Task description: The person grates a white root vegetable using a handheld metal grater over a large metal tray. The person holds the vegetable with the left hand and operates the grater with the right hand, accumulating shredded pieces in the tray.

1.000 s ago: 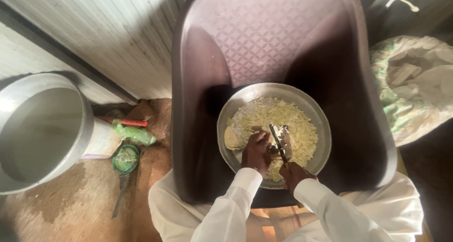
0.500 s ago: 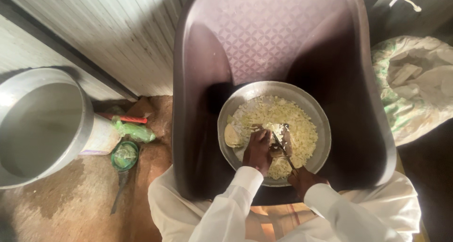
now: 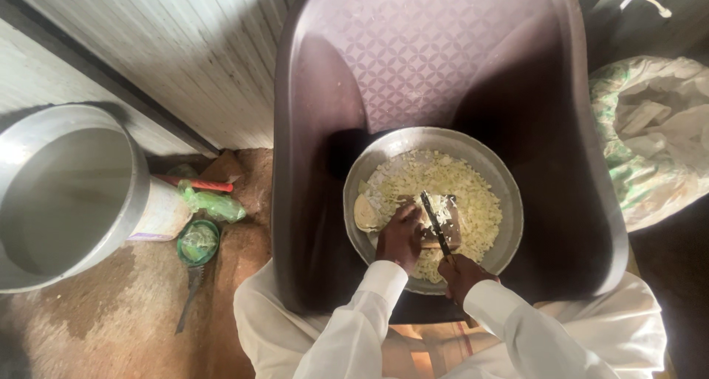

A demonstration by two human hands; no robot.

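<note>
A round metal tray (image 3: 502, 176) full of pale chopped pieces (image 3: 473, 202) rests on the seat of a dark purple plastic chair (image 3: 428, 54). My right hand (image 3: 461, 272) grips a knife (image 3: 436, 224) whose blade points away from me over a small block (image 3: 447, 220) in the tray. My left hand (image 3: 400, 235) presses down beside the block, steadying what lies under the blade. A pale round piece (image 3: 364, 213) sits at the tray's left edge. Both arms wear white sleeves.
A large metal pot (image 3: 63, 194) stands on the floor at the left, next to a green plastic bag (image 3: 214, 205), a red-handled tool (image 3: 196, 183) and a small green strainer (image 3: 198, 242). A woven sack (image 3: 653, 135) lies at the right. A panelled wall runs behind.
My right hand has drawn back toward me with the knife, and the blade now lies over the block. My left hand has stayed by the block.
</note>
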